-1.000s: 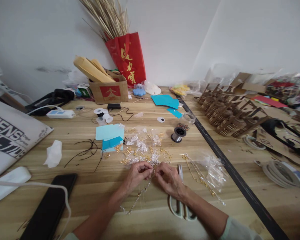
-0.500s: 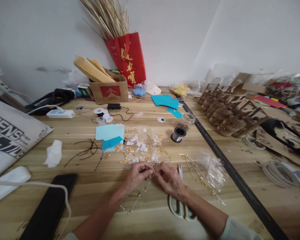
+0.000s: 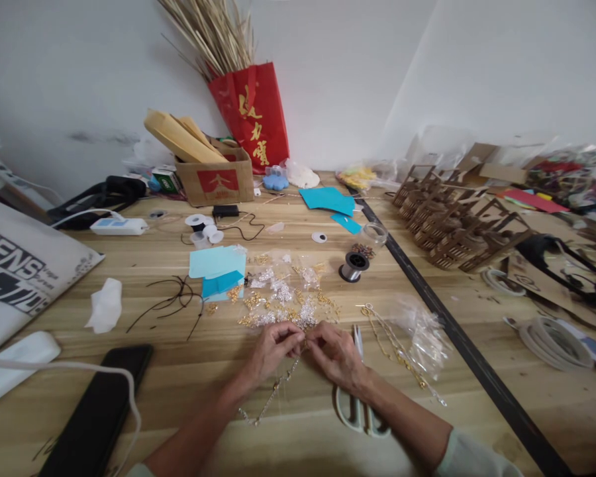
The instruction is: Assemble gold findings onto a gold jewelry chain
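My left hand (image 3: 276, 348) pinches the upper end of a beaded chain (image 3: 273, 396), which trails down and left onto the wooden table. Close beside it, my right hand (image 3: 334, 352) is closed at the fingertips near the same end; what it grips is too small to make out. Just beyond my fingers lie gold and silver beads (image 3: 283, 291) on clear plastic. Scissors (image 3: 358, 414) lie partly under my right wrist, blades pointing away. Gold and silver chains (image 3: 402, 358) rest to the right, beside crumpled clear bags (image 3: 424, 341).
A wire spool (image 3: 353, 267) and a jar of beads (image 3: 370, 242) stand beyond the beads. Blue cards (image 3: 218, 265) and black cords (image 3: 176, 301) lie left of them. A phone (image 3: 99, 404) is at front left; wooden lantern-like frames (image 3: 457, 225) stand at the right.
The view has shifted very slightly. My hands hold nearly the same pose at the end of the chain.
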Motion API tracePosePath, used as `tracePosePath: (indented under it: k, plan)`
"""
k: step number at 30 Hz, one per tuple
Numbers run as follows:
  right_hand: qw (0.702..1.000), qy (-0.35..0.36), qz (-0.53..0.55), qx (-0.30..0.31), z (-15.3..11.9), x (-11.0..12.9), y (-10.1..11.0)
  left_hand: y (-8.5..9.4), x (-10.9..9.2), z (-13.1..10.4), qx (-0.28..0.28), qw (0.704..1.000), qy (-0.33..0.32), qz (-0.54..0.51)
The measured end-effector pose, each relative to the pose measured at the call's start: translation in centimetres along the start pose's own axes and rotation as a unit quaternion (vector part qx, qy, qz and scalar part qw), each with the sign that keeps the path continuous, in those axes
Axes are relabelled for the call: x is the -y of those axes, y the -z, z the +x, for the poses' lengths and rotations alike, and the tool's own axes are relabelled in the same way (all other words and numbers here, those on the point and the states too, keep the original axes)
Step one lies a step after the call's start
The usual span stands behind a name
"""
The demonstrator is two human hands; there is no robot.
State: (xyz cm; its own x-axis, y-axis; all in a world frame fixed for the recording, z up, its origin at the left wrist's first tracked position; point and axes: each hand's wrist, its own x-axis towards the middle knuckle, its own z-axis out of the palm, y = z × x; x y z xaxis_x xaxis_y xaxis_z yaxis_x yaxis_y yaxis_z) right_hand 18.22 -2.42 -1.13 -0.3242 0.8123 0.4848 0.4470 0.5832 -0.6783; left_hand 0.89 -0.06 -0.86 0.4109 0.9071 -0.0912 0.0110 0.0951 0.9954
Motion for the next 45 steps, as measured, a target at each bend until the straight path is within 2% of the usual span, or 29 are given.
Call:
tracePosePath:
  k: [12,28,40,45]
  plan:
    - [1.0,0.003,0.001,0.006,0.0,-0.2,0.0,0.1,0.2,0.0,0.002,1.0,0.011,-0.009]
    - [1.0,-0.012,0.017,0.022,0.1,0.3,0.1,0.1,-0.1,-0.7,0.049,0.999,0.002,-0.012]
    - [1.0,-0.002,0.016,0.024,0.1,0.2,0.1,0.7,-0.1,-1.0,0.041,0.997,-0.011,0.062]
    - [0.999,-0.03,0.023,0.029,0.1,0.2,0.2,0.7,-0.7,-1.1,0.032,0.996,-0.007,0.077]
